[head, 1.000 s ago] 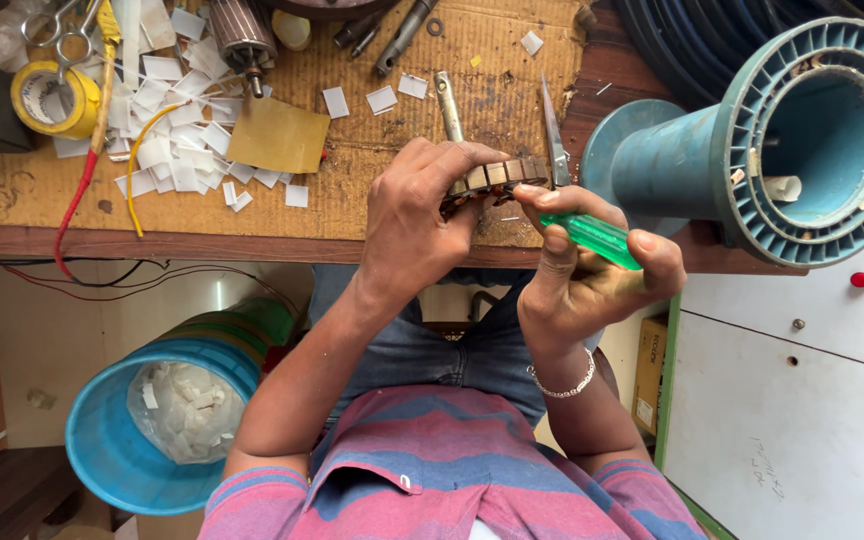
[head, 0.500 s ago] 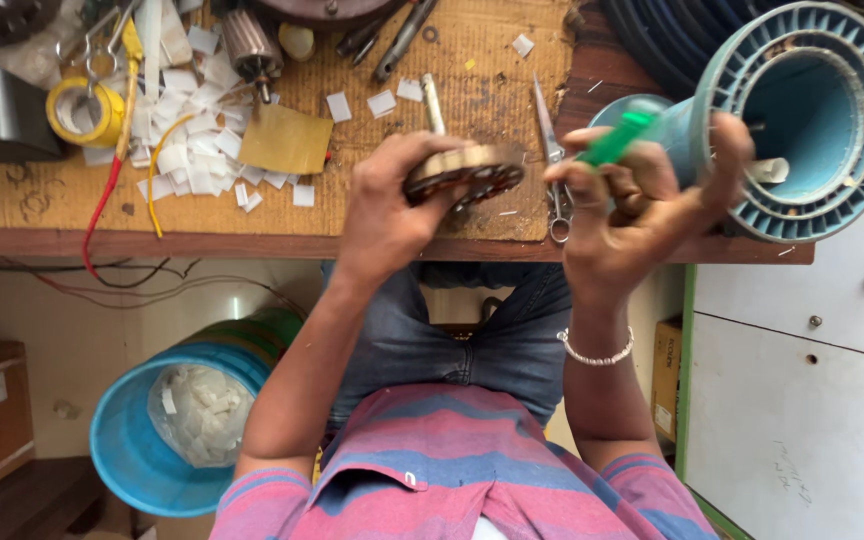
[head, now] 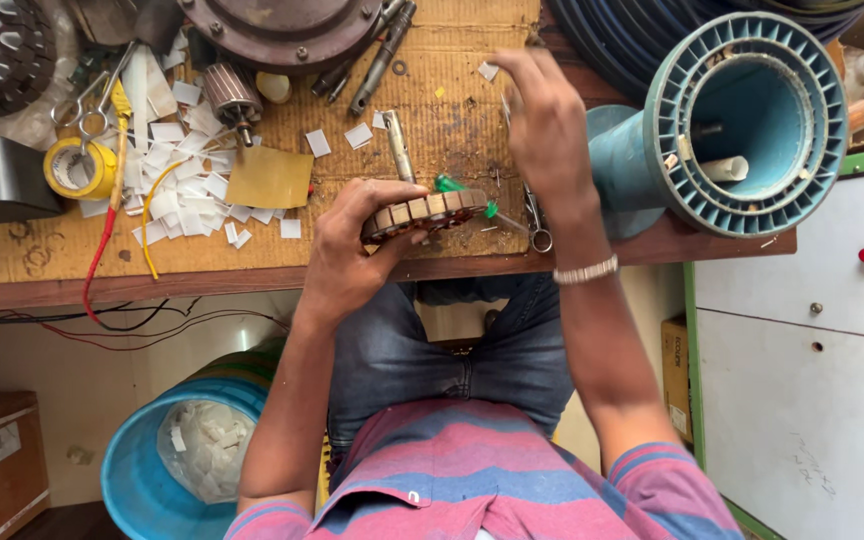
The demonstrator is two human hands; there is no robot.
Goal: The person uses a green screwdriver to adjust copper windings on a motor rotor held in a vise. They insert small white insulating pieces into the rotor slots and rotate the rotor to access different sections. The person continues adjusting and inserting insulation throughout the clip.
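— Anything different from half a second ago?

— Yes. Has lifted the right hand (head: 547,120) off the slotted ring (head: 424,213) and up to the upper centre of the frame, over the counter (head: 452,95), near a white paper scrap (head: 489,70).

— Pinching anything up there?

— Cannot tell. Curls the fingers loosely, nothing clearly between them.

— And the green strip?

— No longer in the right hand. Leaves the green strip (head: 447,184) poking out of the ring's top edge, with another green tip at its right end.

— The ring itself?

— Just left of centre in the frame, at the counter's near edge. Keeps it clamped edge-on in the left hand (head: 352,250), thumb and fingers wrapped round it, beside the scissors (head: 535,215).

— Meaning for the work?

— Probably seats the strip well enough to stay without support.
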